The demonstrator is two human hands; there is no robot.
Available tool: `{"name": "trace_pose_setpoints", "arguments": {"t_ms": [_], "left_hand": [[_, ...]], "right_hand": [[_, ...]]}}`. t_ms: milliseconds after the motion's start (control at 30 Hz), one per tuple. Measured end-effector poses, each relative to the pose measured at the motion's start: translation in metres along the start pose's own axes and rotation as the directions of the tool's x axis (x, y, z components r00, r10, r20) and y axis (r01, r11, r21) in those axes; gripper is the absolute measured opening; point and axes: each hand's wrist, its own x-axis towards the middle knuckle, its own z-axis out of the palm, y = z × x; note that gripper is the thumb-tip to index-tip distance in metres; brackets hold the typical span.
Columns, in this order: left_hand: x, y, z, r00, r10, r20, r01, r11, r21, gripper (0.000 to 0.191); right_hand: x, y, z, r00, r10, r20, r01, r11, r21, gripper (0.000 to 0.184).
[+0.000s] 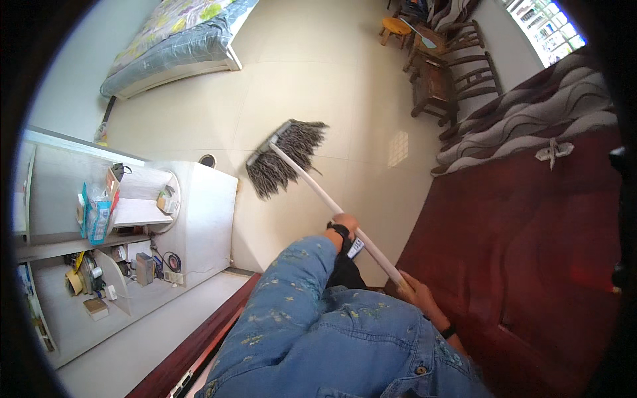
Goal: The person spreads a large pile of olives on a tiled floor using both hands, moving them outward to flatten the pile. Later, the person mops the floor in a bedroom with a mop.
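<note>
A string mop (293,156) with dark grey strands and a grey head bar lies spread on the pale tiled floor, ahead of me. Its light pole (318,191) slants down to the right towards my body. Around the middle of this pole my left hand (346,223) is closed, with a black band at the wrist and a small tag bearing writing beside it. Lower down, near the pole's end, my right hand (415,291) grips it, partly seen from the back. Blue denim sleeves with small flowers cover the left arm.
To the left stands a white shelf unit (211,214) holding bags, tape and small items. A bed (174,77) is at the upper left. Wooden chairs (433,87) and a yellow stool (396,26) line the right wall. A dark red door (497,239) is close on the right, beside a patterned curtain (527,124).
</note>
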Motion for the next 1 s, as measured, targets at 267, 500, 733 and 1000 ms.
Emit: {"name": "trace_pose_setpoints", "arguments": {"t_ms": [267,500,733,1000], "left_hand": [[0.016,-0.141,-0.087,0.735,-0.601,0.313,-0.075,-0.531,-0.844,0.044],[0.024,-0.174,-0.110,0.903,-0.427,-0.050,0.303,0.715,-0.630,0.020],[0.057,-0.053,-0.141,0.910,-0.195,0.366,0.254,-0.435,-0.864,0.039],[0.097,-0.190,-0.217,0.929,-0.370,0.009,-0.048,-0.146,-0.988,0.048]], "right_hand": [[0.166,-0.116,0.027,0.949,-0.310,0.062,0.316,0.943,-0.107,0.049],[0.200,-0.143,0.027,0.989,-0.132,0.060,0.144,0.955,-0.258,0.052],[0.121,-0.187,-0.087,0.971,0.217,-0.098,-0.225,0.971,-0.081,0.048],[0.247,-0.307,-0.076,0.997,0.053,0.058,-0.049,0.996,-0.070,0.046]]}}
